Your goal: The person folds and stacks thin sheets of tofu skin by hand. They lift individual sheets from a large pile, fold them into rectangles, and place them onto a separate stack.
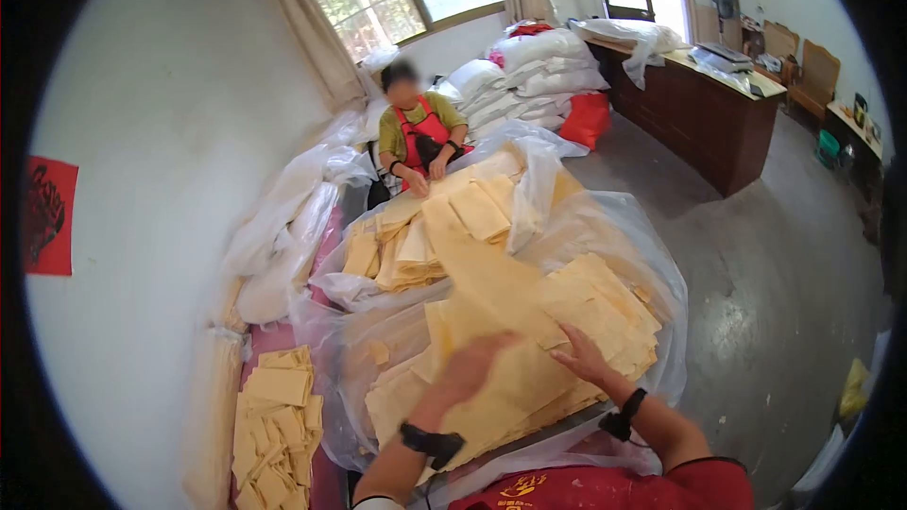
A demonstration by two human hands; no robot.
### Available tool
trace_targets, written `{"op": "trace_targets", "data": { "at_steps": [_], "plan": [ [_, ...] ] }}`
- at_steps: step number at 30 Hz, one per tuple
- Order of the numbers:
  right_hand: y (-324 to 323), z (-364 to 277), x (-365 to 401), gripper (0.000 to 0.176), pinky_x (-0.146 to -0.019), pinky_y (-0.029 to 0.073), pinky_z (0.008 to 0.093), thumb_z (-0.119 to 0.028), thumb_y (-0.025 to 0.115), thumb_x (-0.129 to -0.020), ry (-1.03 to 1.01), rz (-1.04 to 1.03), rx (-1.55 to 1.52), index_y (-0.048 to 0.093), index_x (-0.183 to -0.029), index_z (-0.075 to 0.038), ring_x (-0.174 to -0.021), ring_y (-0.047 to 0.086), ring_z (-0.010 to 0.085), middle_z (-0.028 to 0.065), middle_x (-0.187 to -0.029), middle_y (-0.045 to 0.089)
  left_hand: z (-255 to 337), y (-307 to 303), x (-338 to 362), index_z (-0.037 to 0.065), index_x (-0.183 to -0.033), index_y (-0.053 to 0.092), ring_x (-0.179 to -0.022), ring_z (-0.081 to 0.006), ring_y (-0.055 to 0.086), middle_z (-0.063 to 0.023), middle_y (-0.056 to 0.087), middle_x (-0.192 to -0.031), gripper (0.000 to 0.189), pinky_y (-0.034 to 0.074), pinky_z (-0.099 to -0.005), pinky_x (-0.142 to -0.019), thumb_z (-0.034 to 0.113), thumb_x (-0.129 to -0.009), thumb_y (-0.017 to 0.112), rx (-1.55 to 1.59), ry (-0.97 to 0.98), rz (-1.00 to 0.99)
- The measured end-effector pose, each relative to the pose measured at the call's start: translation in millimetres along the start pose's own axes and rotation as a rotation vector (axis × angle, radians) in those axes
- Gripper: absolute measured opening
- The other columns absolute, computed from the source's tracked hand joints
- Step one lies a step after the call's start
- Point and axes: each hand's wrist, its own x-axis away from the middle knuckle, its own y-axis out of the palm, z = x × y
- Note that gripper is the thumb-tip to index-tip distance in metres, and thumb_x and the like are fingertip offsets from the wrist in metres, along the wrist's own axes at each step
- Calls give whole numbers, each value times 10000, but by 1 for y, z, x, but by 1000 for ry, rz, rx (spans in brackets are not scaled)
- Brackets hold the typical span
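Observation:
A thin pale-yellow sheet (487, 269), smeared by motion, stretches from the far pile towards my hands. My left hand (475, 365) is over the near stack, beside the sheet's lower end; its fingers are blurred, so I cannot tell whether they grip it. My right hand (583, 357) has its fingers apart, with the fingertips right at the sheet's right corner. Below both hands lies a broad stack of similar yellow sheets (605, 307) on clear plastic wrapping (669, 274). Black bands circle both of my wrists.
Across the table a person in a red apron (425, 132) has both hands at a pile of folded sheets (482, 208). Small folded pieces (279, 416) lie at left. White sacks (557, 61) and a dark wooden counter (690, 118) stand behind; grey floor (756, 293) is on the right.

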Motion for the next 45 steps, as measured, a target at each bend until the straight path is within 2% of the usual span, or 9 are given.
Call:
{"op": "trace_targets", "data": {
  "at_steps": [2, 4, 7, 12, 14, 16, 26, 38, 45],
  "plan": [
    [-5, -27, 15, 643, -1078, 313, 406, -404, 555, -919, 30, -14, -1020, 369, -1392, -10, -1296, 403, 264, 143, -1432, 402, 1, 67, 3, 74, -1270, 545, -1205, -315, 509, -173, 562, -1274, 378, 398, -392, -1013, 140, -909, 455, 218, -53, -263],
    [-2, -37, 34, 582, -1043, 365, 342, -350, 518, -954, 175, 17, -1315, 351, -1386, 4, -1238, 451, 216, 147, -1376, 458, 39, 72, 13, 64, -1262, 544, -1183, -319, 521, -169, 576, -1251, 381, 404, -396, -1007, 190, -904, 504, -116, -119, -665],
    [14, -17, 52, 525, -994, 414, 343, -351, 503, -962, 321, -55, -1765, 391, -1361, -29, -1134, 546, 221, 141, -1215, 572, -12, 120, 55, 72, -1246, 555, -1157, -320, 532, -164, 582, -1237, 382, 435, -396, -968, 205, -888, 557, 193, 232, -134],
    [8, 30, 35, 375, -766, 512, 344, -326, 555, -929, 644, -108, -1185, 581, -1188, -56, -892, 644, 216, 68, -1012, 668, -76, 55, 108, 88, -1144, 603, -1145, -304, 520, -128, 571, -1217, 365, 435, -391, -964, 183, -797, 664, 39, -262, 254],
    [9, 51, 3, 295, -717, 509, 361, -269, 616, -877, 294, 26, -407, 649, -1066, -45, -849, 650, 237, 101, -935, 674, -100, 49, 124, 89, -1130, 609, -1155, -312, 509, -128, 571, -1204, 381, 428, -396, -974, 186, -770, 688, -160, -258, 335],
    [-9, 43, -43, 299, -787, 509, 410, -215, 623, -826, 149, 87, -163, 660, -1071, -47, -906, 637, 322, 175, -983, 654, -125, 67, 138, 108, -1178, 588, -1227, -347, 436, -143, 515, -1271, 496, 407, -450, -990, 219, -716, 731, -271, -321, 280],
    [61, -2, -132, 146, -820, 485, 405, -136, 555, -806, -318, 78, 460, 640, -886, -49, -958, 583, 312, 113, -991, 611, -135, 126, 155, 141, -1278, 514, -1319, -365, 305, -157, 398, -1377, 614, 231, -537, -1076, 319, -728, 722, -405, -488, 272],
    [42, 14, -186, 115, -786, 497, 428, -175, 623, -776, -77, -360, 176, 629, -839, -79, -904, 607, 343, 154, -946, 608, -139, 128, 158, 150, -1297, 499, -1348, -345, 270, -146, 368, -1407, 603, 215, -551, -1081, 333, -760, 702, -372, -496, 272],
    [62, 27, -175, 191, -761, 509, 450, -166, 603, -788, -352, -155, 304, 597, -918, -27, -834, 616, 384, 178, -899, 609, -135, 129, 156, 159, -1310, 493, -1352, -340, 267, -140, 362, -1418, 617, 203, -549, -1086, 349, -763, 705, -376, -502, 273]
  ]
}}
